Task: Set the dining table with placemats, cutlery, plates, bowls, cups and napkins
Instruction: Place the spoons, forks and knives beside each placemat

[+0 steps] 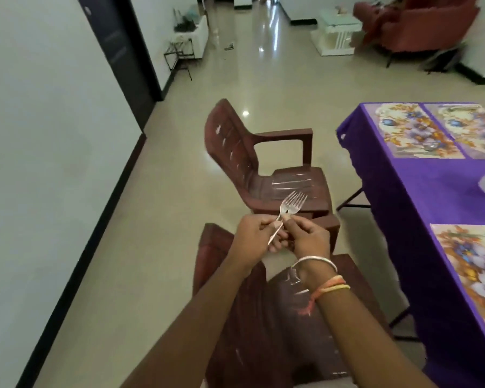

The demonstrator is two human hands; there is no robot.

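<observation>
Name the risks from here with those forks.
1. The left hand and right hand both pinch the forks over the near chair and the floor, not over the table. A loose grip while separating them could drop one.
2. The purple tablecloth hangs loose at the table edge. Snagging it while reaching over might shift the near placemat.

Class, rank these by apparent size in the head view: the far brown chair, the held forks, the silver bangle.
far brown chair
forks
silver bangle
The forks and bangle look close in size, so their order is unsure.
</observation>
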